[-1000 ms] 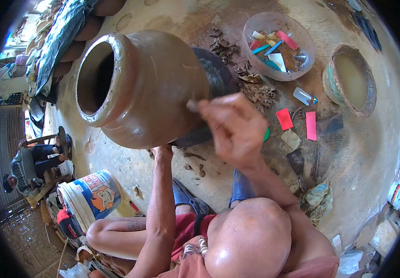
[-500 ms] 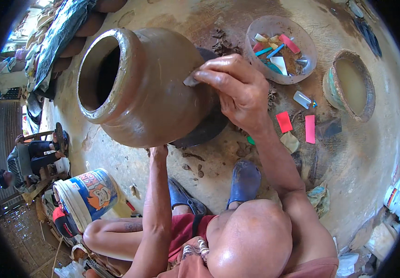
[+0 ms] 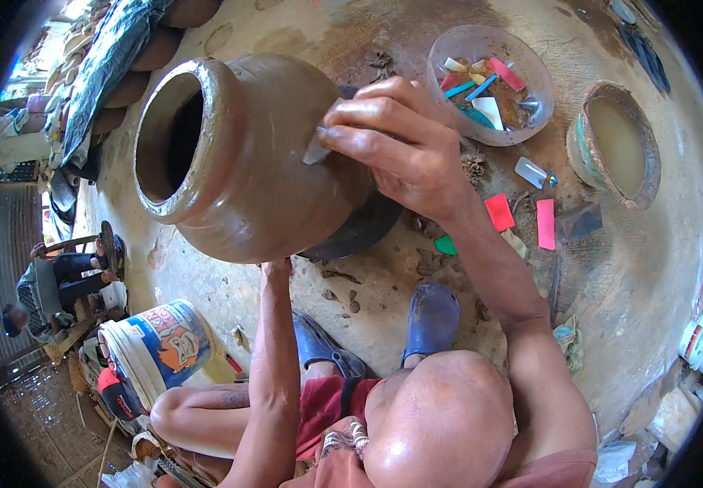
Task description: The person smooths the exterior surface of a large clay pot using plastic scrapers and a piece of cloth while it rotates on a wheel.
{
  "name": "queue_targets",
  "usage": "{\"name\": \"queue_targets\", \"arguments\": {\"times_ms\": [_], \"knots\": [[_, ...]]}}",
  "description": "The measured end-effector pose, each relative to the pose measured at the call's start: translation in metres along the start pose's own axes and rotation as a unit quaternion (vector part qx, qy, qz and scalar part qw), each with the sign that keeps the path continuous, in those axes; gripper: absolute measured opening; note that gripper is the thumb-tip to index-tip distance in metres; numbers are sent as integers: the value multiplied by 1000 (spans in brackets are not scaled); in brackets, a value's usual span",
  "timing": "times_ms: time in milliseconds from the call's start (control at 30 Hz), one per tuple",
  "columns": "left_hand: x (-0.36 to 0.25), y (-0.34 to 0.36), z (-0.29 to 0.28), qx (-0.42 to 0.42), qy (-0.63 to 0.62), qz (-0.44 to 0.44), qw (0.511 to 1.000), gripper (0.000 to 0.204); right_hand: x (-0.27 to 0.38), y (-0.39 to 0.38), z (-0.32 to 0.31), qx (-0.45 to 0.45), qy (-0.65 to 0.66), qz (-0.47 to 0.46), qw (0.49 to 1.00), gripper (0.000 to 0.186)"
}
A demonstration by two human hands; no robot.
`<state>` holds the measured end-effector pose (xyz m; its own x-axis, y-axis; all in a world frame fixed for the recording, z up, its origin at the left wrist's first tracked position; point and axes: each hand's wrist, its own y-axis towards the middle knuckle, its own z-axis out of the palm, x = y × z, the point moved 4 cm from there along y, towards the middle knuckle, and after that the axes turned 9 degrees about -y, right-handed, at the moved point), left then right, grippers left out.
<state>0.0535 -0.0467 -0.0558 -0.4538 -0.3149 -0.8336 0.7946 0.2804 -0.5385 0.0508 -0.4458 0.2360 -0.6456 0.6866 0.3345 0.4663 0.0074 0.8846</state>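
Watching through the head view, I see a large brown clay pot [image 3: 278, 187] set on a dark round base [image 3: 360, 232], its mouth facing left. Body, neck and rim look fully formed, the wall wet and glossy; how much work remains, I can't judge. The right hand [image 3: 404, 146] pinches a thin pale scraper [image 3: 316, 151] against the pot's side. The left hand [image 3: 277, 265] is mostly hidden below it, so I can't tell its grip. Inside, the pot is dark, its contents unseen. Nearby, a translucent tub [image 3: 522, 135] holds coloured scraps [image 3: 506, 75], a rough-rimmed bowl [image 3: 584, 150] holds cloudy liquid [image 3: 616, 150], and I can't see into the white-and-blue bucket [image 3: 156, 354].
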Motion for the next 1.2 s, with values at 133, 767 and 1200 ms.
{"name": "queue_targets", "arguments": {"times_ms": [133,767,1200], "knots": [[-7,-4,6,-4,8,7,1000,59,-11,-22,-4,11,27,2,1000,29],[2,6,-11,-27,-16,27,999,59,2,-18,8,23,76,390,917,15],[-11,-44,33,65,0,80,995,60,-12,10,-5,-20,-3,227,974,21]]}}
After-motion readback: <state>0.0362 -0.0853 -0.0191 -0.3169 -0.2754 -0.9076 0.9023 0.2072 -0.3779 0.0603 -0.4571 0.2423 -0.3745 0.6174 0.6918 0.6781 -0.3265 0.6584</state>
